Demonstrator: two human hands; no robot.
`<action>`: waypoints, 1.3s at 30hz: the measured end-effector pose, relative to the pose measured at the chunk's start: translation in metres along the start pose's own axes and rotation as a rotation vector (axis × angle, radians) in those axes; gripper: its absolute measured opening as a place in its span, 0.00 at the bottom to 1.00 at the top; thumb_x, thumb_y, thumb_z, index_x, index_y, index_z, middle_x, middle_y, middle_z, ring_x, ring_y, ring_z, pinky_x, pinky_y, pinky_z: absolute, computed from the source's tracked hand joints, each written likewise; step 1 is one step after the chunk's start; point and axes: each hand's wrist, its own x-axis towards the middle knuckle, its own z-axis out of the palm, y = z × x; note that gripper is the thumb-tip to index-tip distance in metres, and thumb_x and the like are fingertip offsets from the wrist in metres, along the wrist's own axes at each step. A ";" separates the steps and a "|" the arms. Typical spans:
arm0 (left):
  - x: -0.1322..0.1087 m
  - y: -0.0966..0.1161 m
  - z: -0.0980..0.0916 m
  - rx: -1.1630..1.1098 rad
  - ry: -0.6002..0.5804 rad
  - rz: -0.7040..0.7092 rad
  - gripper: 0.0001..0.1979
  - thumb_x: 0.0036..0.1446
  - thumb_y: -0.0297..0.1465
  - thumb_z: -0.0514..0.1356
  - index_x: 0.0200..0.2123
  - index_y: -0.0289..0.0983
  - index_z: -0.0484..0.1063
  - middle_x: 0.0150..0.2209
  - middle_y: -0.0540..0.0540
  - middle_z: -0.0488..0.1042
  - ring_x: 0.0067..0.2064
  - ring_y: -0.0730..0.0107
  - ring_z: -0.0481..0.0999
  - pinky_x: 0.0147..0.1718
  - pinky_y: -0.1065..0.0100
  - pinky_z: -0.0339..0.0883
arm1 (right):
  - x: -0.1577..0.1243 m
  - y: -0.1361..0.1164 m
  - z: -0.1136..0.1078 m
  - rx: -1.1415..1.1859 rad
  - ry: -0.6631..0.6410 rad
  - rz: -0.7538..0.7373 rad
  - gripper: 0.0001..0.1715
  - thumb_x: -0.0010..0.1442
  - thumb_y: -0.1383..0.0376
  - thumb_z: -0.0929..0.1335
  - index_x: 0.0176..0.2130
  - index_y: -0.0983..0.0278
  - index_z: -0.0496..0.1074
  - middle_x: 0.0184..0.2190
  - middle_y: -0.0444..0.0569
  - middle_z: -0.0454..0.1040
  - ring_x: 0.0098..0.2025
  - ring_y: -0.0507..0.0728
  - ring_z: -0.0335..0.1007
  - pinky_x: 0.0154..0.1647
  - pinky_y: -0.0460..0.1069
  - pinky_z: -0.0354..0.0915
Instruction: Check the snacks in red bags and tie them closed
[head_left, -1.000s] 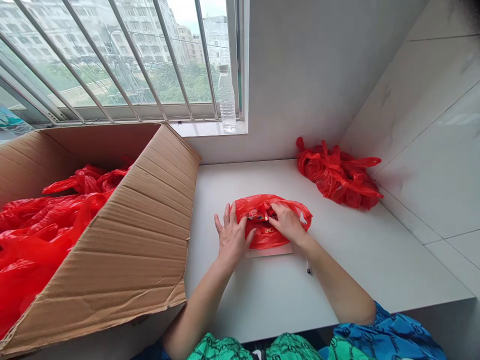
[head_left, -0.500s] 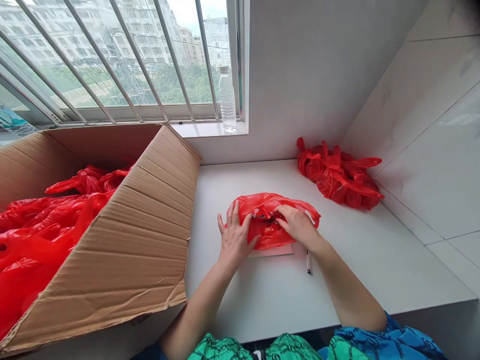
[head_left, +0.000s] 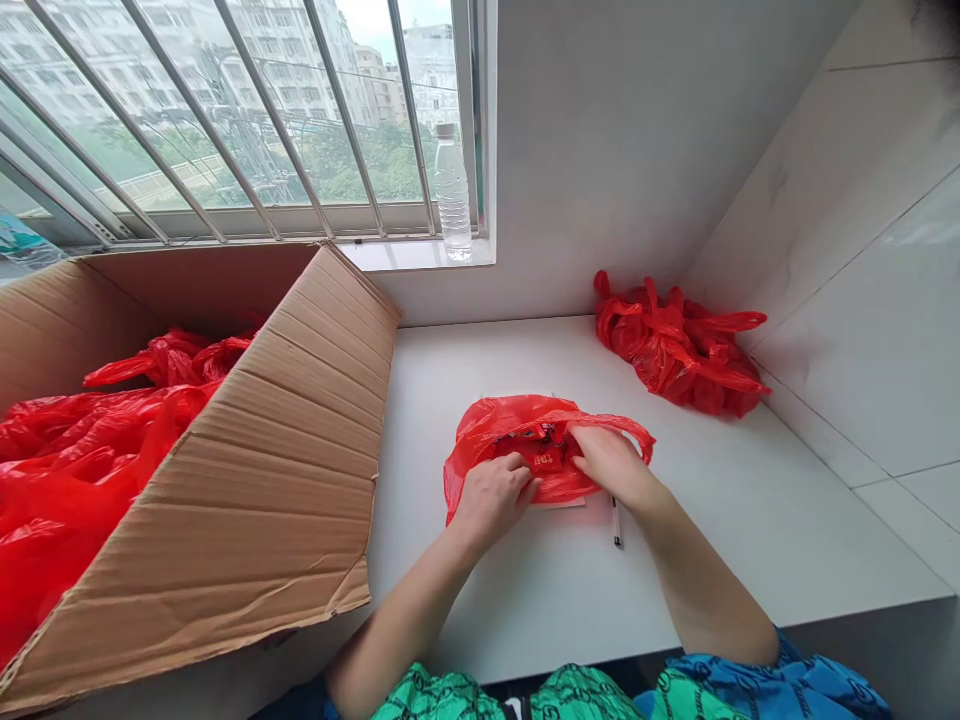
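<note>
A thin red plastic bag (head_left: 517,410) lies with its mouth open on the white table. Inside it shows a red item with pale lettering (head_left: 546,457), among darker contents I cannot make out. My left hand (head_left: 496,496) has its fingers curled over the bag's near left edge, closed on the plastic. From the right, my right hand (head_left: 613,462) reaches into the mouth, under a handle loop. Its thumb is visible, but its other fingertips are hidden in the bag. Pale paper (head_left: 568,504) sticks out beneath the bag, and a pen (head_left: 616,525) lies by my right wrist.
To the left stands a large cardboard box (head_left: 247,480) holding red plastic bags (head_left: 82,440). More knotted red bags (head_left: 682,350) sit at the table's back right corner by the tiled wall. On the windowsill is a clear bottle (head_left: 453,200).
My left hand has gone from spread fingers to curled ones at the near rim. My right hand has reached deeper into the bag, whose mouth has shifted and spread somewhat.
</note>
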 end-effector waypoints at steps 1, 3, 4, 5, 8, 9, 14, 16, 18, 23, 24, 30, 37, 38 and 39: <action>0.000 -0.001 0.001 0.005 0.011 -0.038 0.16 0.69 0.35 0.52 0.32 0.39 0.76 0.38 0.49 0.78 0.31 0.72 0.76 0.25 0.69 0.59 | 0.000 0.000 0.000 0.003 0.011 0.001 0.07 0.61 0.73 0.65 0.37 0.63 0.70 0.34 0.50 0.75 0.36 0.58 0.72 0.28 0.49 0.52; 0.002 0.000 0.002 0.003 0.040 -0.096 0.11 0.68 0.35 0.54 0.41 0.41 0.76 0.44 0.50 0.78 0.31 0.72 0.76 0.23 0.69 0.58 | 0.001 0.000 0.000 0.006 0.035 0.001 0.08 0.62 0.73 0.63 0.38 0.62 0.70 0.34 0.49 0.75 0.35 0.57 0.72 0.29 0.49 0.52; 0.003 0.001 0.002 0.002 0.049 -0.115 0.10 0.67 0.34 0.55 0.47 0.42 0.74 0.47 0.50 0.77 0.32 0.72 0.77 0.23 0.69 0.58 | 0.000 0.000 0.001 0.003 0.044 0.000 0.08 0.62 0.72 0.63 0.38 0.62 0.70 0.34 0.49 0.75 0.35 0.57 0.72 0.29 0.49 0.52; 0.004 0.003 0.003 0.005 0.048 -0.126 0.12 0.66 0.33 0.57 0.51 0.43 0.72 0.49 0.50 0.76 0.33 0.71 0.78 0.24 0.70 0.59 | 0.000 -0.001 0.002 -0.002 0.047 0.000 0.06 0.62 0.71 0.64 0.39 0.62 0.70 0.34 0.49 0.75 0.36 0.58 0.73 0.29 0.49 0.53; 0.007 0.009 0.004 0.031 0.002 -0.130 0.13 0.63 0.31 0.60 0.51 0.43 0.70 0.49 0.49 0.76 0.35 0.69 0.78 0.24 0.69 0.60 | 0.000 -0.004 0.006 -0.018 0.045 0.009 0.05 0.58 0.71 0.68 0.38 0.63 0.70 0.35 0.51 0.76 0.37 0.60 0.74 0.28 0.49 0.53; 0.007 0.011 0.004 0.034 -0.012 -0.127 0.11 0.62 0.31 0.61 0.49 0.43 0.71 0.47 0.50 0.76 0.34 0.69 0.78 0.24 0.69 0.61 | 0.000 -0.005 0.007 -0.019 0.046 0.013 0.06 0.58 0.72 0.68 0.37 0.64 0.71 0.35 0.52 0.76 0.36 0.60 0.74 0.28 0.49 0.53; 0.006 0.004 -0.005 -0.044 0.187 -0.114 0.07 0.62 0.31 0.62 0.43 0.42 0.71 0.39 0.52 0.79 0.37 0.68 0.78 0.30 0.69 0.66 | -0.003 0.000 -0.001 0.054 0.123 -0.005 0.10 0.62 0.73 0.63 0.39 0.64 0.72 0.34 0.52 0.78 0.36 0.58 0.76 0.31 0.49 0.59; 0.006 -0.005 -0.014 -0.060 0.360 -0.123 0.06 0.63 0.31 0.61 0.44 0.42 0.71 0.42 0.51 0.79 0.41 0.67 0.78 0.36 0.68 0.68 | -0.006 0.003 -0.006 0.189 0.204 -0.061 0.12 0.64 0.72 0.62 0.43 0.63 0.72 0.37 0.52 0.79 0.39 0.58 0.77 0.35 0.48 0.63; 0.007 -0.014 -0.023 -0.062 0.485 -0.139 0.07 0.64 0.31 0.60 0.45 0.42 0.72 0.43 0.49 0.79 0.44 0.65 0.78 0.40 0.67 0.69 | -0.010 0.004 -0.010 0.359 0.248 -0.169 0.13 0.65 0.71 0.62 0.47 0.61 0.72 0.40 0.49 0.80 0.41 0.57 0.77 0.39 0.48 0.66; 0.006 -0.025 -0.030 -0.083 0.546 -0.209 0.06 0.64 0.31 0.61 0.45 0.41 0.73 0.41 0.47 0.79 0.40 0.64 0.78 0.36 0.65 0.70 | -0.015 -0.004 -0.013 0.625 0.218 -0.331 0.14 0.66 0.68 0.63 0.49 0.57 0.71 0.44 0.45 0.81 0.45 0.55 0.78 0.47 0.51 0.70; 0.006 -0.024 -0.030 -0.118 0.543 -0.213 0.06 0.64 0.31 0.61 0.45 0.41 0.73 0.41 0.47 0.78 0.39 0.65 0.78 0.36 0.66 0.71 | -0.016 -0.006 -0.014 0.675 0.197 -0.330 0.14 0.66 0.67 0.63 0.50 0.57 0.71 0.44 0.45 0.81 0.46 0.56 0.78 0.48 0.52 0.70; 0.006 -0.016 -0.026 -0.388 0.525 -0.195 0.06 0.61 0.33 0.63 0.41 0.40 0.71 0.39 0.49 0.76 0.37 0.70 0.79 0.35 0.68 0.75 | -0.015 -0.003 -0.013 0.968 0.036 -0.346 0.14 0.65 0.64 0.65 0.51 0.57 0.70 0.50 0.48 0.78 0.51 0.56 0.76 0.51 0.53 0.72; 0.006 -0.015 -0.027 -0.402 0.461 -0.155 0.08 0.63 0.36 0.62 0.44 0.41 0.74 0.38 0.48 0.79 0.38 0.68 0.80 0.36 0.67 0.76 | -0.012 -0.005 -0.011 0.867 0.077 -0.283 0.16 0.63 0.66 0.65 0.51 0.58 0.69 0.49 0.47 0.77 0.47 0.55 0.77 0.49 0.53 0.71; 0.006 -0.015 -0.027 -0.408 0.457 -0.159 0.08 0.63 0.36 0.62 0.44 0.41 0.74 0.39 0.47 0.80 0.38 0.68 0.80 0.35 0.67 0.76 | -0.013 -0.006 -0.012 0.854 0.091 -0.281 0.17 0.63 0.66 0.66 0.52 0.58 0.69 0.49 0.47 0.77 0.46 0.55 0.77 0.49 0.52 0.71; 0.005 -0.014 -0.027 -0.418 0.452 -0.164 0.09 0.63 0.36 0.62 0.45 0.41 0.74 0.39 0.47 0.80 0.38 0.68 0.80 0.35 0.68 0.76 | -0.013 -0.007 -0.013 0.844 0.104 -0.280 0.17 0.62 0.66 0.66 0.52 0.58 0.69 0.49 0.47 0.77 0.44 0.54 0.77 0.47 0.52 0.71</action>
